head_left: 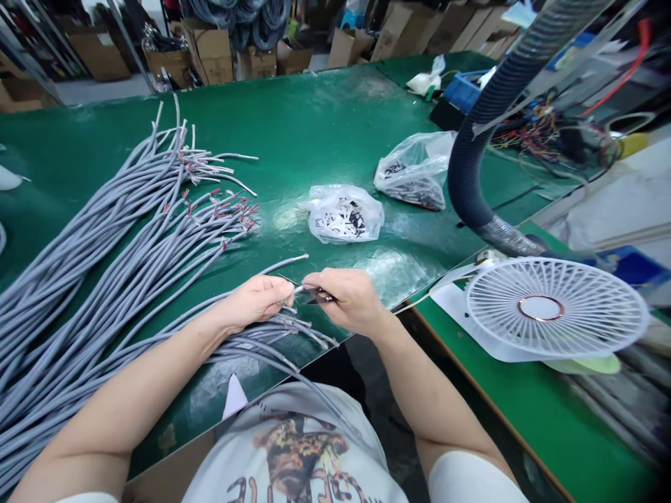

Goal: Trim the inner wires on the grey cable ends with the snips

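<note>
Grey, round, plastic-sheathed cable (298, 288) pinched in the left hand (268, 296) above the green counter (325, 115)
Right hand (347, 297), curled just beside it, clasps a dark metal tool (321, 296), mostly hidden; the cable's far end cannot be traced.

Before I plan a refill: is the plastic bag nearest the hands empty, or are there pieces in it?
Not empty: small black and white pieces show inside the plastic bag. Whether it is full, I cannot tell.
</note>
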Tool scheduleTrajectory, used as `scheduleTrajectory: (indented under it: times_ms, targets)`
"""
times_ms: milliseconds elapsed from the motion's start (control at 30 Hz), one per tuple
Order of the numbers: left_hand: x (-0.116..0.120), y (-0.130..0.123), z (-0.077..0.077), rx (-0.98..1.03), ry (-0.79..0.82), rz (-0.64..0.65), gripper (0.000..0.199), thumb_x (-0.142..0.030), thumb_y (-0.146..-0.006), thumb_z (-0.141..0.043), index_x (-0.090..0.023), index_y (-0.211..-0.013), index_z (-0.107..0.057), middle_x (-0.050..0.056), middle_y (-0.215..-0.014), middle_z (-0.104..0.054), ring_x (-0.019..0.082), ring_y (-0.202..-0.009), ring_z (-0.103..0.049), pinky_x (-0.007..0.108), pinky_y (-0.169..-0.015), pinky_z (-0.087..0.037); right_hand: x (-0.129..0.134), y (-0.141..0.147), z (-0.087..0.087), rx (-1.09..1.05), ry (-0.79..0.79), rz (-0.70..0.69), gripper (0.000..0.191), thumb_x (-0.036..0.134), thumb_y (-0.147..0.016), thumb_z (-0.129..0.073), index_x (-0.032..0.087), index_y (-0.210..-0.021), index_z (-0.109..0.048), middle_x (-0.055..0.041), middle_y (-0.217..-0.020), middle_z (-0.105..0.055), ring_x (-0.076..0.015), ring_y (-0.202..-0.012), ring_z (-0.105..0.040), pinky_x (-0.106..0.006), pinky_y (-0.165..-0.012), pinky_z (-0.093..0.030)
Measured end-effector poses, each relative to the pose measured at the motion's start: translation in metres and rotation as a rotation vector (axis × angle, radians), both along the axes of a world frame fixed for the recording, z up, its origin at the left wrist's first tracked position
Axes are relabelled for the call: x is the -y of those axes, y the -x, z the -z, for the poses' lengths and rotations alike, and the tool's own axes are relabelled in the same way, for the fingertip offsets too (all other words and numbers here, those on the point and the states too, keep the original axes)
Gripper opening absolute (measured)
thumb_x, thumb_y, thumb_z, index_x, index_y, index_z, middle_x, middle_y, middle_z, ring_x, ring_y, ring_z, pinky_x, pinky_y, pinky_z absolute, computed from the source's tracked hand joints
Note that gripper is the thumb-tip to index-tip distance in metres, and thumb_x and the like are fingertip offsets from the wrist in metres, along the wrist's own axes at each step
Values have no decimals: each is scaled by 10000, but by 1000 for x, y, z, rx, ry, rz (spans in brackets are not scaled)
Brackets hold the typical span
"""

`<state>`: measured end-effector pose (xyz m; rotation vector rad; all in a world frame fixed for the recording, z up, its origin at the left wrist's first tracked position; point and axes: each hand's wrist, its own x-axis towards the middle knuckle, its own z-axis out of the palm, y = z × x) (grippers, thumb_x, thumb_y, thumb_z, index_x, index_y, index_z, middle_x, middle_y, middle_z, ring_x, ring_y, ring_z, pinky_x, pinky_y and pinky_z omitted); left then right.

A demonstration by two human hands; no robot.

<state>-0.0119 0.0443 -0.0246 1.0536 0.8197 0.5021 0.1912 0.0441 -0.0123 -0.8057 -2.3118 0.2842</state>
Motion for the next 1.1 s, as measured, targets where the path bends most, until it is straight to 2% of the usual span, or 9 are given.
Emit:
scheduleTrajectory:
  times_ms: [200,367,433,500,567,700,767,967,1100]
  targets:
    - [5,-2,-8,-194,-231,78,382,-473,-806,-580,-104,-705,-578,-67,-493,-362,37,-449,-259,176,-429,-194,-6,-4,-15,23,421,-42,124,98,-758,-481,155,-736,-589,12,-625,-554,-89,-563,-448,-211,-561,-315]
    - [2,3,-8,-165,-328,19,295,-394,-793,-618,-99,-790,-619,-61,-525,-410,42,-477,-315,175,-465,-250,-9,11,12,-429,996,-13,182,305,-759,-588,151,-669,-558,72,-503,-348,-60,-459,-272,-218,-461,-227]
    - [-1,4,-7,-130,-311,-86,290,-388,-785,-626,-101,-831,-621,-57,-530,-443,43,-465,-339,175,-464,-268,-2,20,22,-609,1104,31,206,353,-747,-603,159,-701,-550,92,-491,-281,-56,-431,-211,-223,-433,-178]
    - [-3,4,-4,-124,-311,-193,287,-374,-782,-630,-107,-886,-622,-47,-553,-488,48,-475,-388,173,-475,-300,7,28,23,-699,1007,108,213,357,-774,-588,167,-695,-532,81,-514,-300,-60,-445,-234,-225,-443,-203]
    - [-3,3,-2,-153,-328,-222,291,-356,-770,-643,-109,-925,-631,-33,-583,-533,59,-509,-446,175,-505,-340,15,32,16,-653,766,187,189,309,-812,-555,167,-688,-534,53,-557,-382,-70,-491,-310,-227,-489,-269]
    - [0,1,-1,-247,-349,-54,255,-341,-751,-657,-103,-842,-659,-21,-576,-564,66,-516,-470,183,-523,-360,10,28,1,-415,412,252,132,221,-821,-523,167,-710,-568,23,-627,-490,-83,-559,-392,-231,-571,-328]
    - [2,2,-3,-271,-365,-16,239,-335,-751,-655,-102,-805,-658,-23,-564,-566,62,-510,-466,180,-522,-358,-1,25,3,-421,468,266,158,240,-824,-530,166,-687,-557,32,-598,-457,-80,-546,-372,-227,-559,-327]
    - [-2,4,-6,-208,-311,-4,277,-346,-771,-627,-89,-868,-664,4,-590,-615,62,-491,-466,173,-485,-352,-17,18,30,-704,906,184,218,341,-768,-637,153,-684,-566,76,-511,-332,-51,-449,-266,-215,-444,-231]
    - [-4,6,-4,-184,-304,22,295,-379,-788,-615,-95,-840,-675,16,-591,-619,64,-493,-468,169,-469,-340,-11,8,30,-671,955,27,357,343,-804,-630,158,-1110,-620,104,-494,-289,-52,-419,-237,-208,-429,-213]
